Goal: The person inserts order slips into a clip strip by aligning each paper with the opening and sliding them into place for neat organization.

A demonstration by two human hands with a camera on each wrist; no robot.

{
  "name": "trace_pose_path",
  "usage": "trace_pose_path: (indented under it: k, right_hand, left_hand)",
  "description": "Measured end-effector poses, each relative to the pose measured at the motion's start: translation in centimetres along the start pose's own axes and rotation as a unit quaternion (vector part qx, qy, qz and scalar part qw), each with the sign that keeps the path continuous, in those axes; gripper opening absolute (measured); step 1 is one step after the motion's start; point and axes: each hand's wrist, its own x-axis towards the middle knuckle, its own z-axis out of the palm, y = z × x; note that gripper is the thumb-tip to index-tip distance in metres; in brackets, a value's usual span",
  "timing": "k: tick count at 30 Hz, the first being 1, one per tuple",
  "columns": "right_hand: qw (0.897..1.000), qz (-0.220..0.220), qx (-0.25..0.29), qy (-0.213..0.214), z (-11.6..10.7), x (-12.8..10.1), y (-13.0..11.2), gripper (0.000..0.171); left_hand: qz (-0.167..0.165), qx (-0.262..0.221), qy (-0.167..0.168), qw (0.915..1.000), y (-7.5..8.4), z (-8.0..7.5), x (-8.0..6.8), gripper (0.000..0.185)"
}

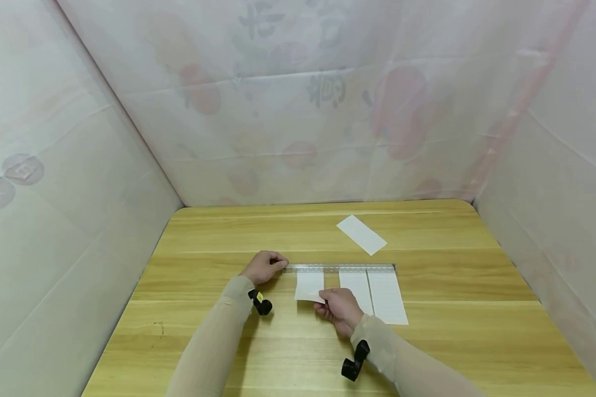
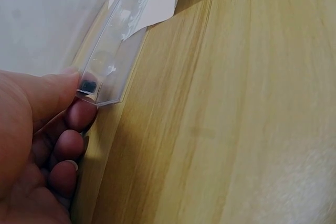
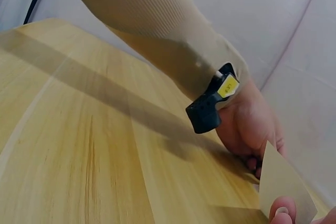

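Observation:
A clear plastic strip (image 1: 330,268), like a long label holder, lies across the table. My left hand (image 1: 263,268) pinches its left end between thumb and fingers, where a small dark piece (image 2: 88,85) shows inside the plastic. With thumb and forefinger, my right hand (image 1: 341,310) grips the lower right corner of a white paper card (image 1: 310,285). That card's top edge meets the strip, and its lower edge bends up off the table. Farther right, two more white cards (image 1: 356,286) (image 1: 388,298) hang side by side from the strip, with a gap between them and the held card.
Beyond the strip, a loose white card (image 1: 361,235) lies at a slant on the wooden table (image 1: 203,353). Pale printed fabric walls (image 1: 288,110) rise at the back and both sides. Each wrist wears a small black camera (image 1: 356,361).

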Motion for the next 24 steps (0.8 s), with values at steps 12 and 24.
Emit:
trace_pose_path:
  k: [12, 24]
  right_hand:
    - [1.0, 0.003, 0.0, 0.001, -0.37, -0.12, 0.08, 0.029]
    - [1.0, 0.003, 0.0, 0.001, -0.75, 0.07, 0.1, 0.022]
  left_hand:
    - [-0.004, 0.001, 0.008, 1.0, 0.01, 0.12, 0.08, 0.016]
    - [-0.004, 0.007, 0.005, 1.0, -0.03, 0.09, 0.16, 0.016]
